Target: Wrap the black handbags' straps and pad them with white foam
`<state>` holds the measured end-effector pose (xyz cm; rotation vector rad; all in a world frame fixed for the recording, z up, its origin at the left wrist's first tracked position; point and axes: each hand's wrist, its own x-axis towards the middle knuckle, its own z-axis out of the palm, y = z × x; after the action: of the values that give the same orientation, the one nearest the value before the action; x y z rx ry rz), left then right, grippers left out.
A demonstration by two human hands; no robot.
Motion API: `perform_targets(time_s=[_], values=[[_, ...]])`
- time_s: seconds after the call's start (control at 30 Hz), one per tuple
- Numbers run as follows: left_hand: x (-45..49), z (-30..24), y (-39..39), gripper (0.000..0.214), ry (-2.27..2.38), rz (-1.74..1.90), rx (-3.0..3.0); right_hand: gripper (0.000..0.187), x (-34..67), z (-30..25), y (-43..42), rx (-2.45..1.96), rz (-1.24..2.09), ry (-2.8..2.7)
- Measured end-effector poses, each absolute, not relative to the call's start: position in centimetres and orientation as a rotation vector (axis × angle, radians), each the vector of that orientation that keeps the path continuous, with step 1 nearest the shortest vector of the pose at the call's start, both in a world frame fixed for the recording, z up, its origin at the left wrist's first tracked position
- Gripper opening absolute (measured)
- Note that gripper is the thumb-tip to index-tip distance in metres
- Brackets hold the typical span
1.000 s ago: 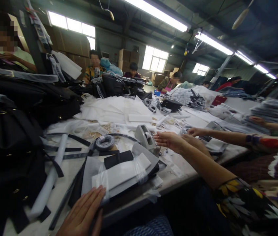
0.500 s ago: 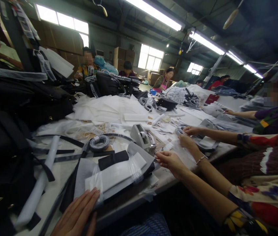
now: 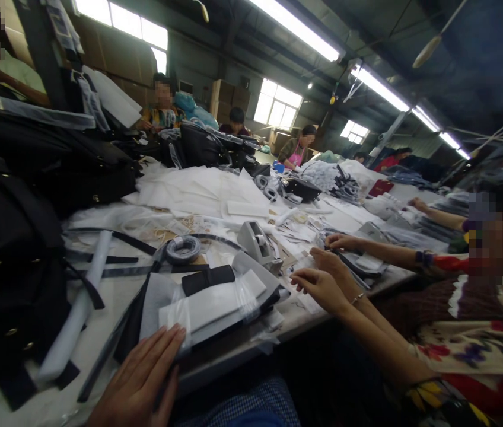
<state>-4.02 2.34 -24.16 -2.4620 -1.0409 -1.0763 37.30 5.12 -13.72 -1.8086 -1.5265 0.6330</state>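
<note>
My left hand (image 3: 138, 379) lies flat and open at the table's near edge, its fingertips on a plastic-wrapped white and black flat bundle (image 3: 216, 305). My right hand (image 3: 318, 286) hovers low over loose clear bags right of the bundle. Its fingers are drawn together in a pinch, and what they hold is too small to make out. A grey tape dispenser (image 3: 258, 240) stands just left of and beyond that hand. A co-worker's hand with a bracelet (image 3: 329, 259) works right behind my right hand.
Black handbags (image 3: 33, 178) pile up along the left. A grey coil (image 3: 183, 248), black straps (image 3: 113, 273) and a white roll (image 3: 76, 314) lie left of the bundle. White sheets (image 3: 202, 190) cover the middle. Co-workers' arms (image 3: 394, 254) reach in from the right; more people sit at the far end.
My right hand has drawn back from the tape dispenser toward me and to the right. My left hand has stayed flat on the bundle. A co-worker's head has come into view at right.
</note>
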Motion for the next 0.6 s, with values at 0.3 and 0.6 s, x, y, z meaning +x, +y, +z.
perform_targets(time_s=[0.3, 0.6], values=[[-3.1, -22.7, 0.7, 0.054, -1.310, -1.002, -2.503, 0.019, 26.2, -6.4, 6.9, -1.146, 0.773, -2.478], [-2.7, -22.2, 0.3, 0.056, -1.409, -0.986, -2.551, 0.006, 13.5, -9.8, 16.0, -0.618, 0.707, -3.152]])
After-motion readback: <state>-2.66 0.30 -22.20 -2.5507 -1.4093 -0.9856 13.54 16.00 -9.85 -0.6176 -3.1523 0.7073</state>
